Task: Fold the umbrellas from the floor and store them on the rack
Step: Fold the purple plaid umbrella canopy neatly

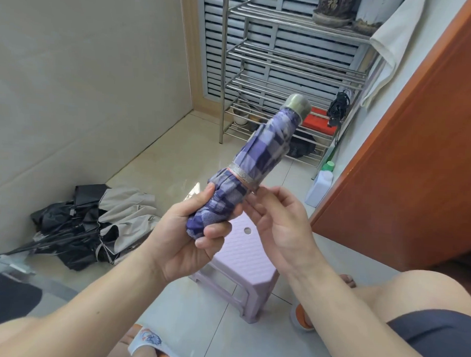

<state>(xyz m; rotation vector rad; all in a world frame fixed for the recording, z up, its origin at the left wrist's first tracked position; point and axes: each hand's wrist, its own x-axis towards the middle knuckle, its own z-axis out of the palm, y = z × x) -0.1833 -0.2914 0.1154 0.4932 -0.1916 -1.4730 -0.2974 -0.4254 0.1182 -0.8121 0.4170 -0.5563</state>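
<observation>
Tiled floor [159,159], pale walls, orange door [407,164] at right. Steel rack [296,59] in the far corner — several barred shelves; pots on the top one, a red box [319,121] and a dark folded umbrella [338,106] lower down, a white cloth [396,47] draped at its right end. Heap of open umbrellas [92,223], black and beige, lies on the floor by the left wall, ribs sticking out. Lilac stool [238,262] stands below the hands; a white bottle [320,186] with a green cap stands near the door.

Plaid umbrella [254,165], purple, folded and rolled, is held in the air above the stool — cap end tilted up toward the rack. A strap [241,174] circles it near the middle. Left hand [191,238] grips the lower end, fingers curled round the cloth. Right hand [281,223] has its fingers bent, tips pinching at the strap's end beside the roll.
</observation>
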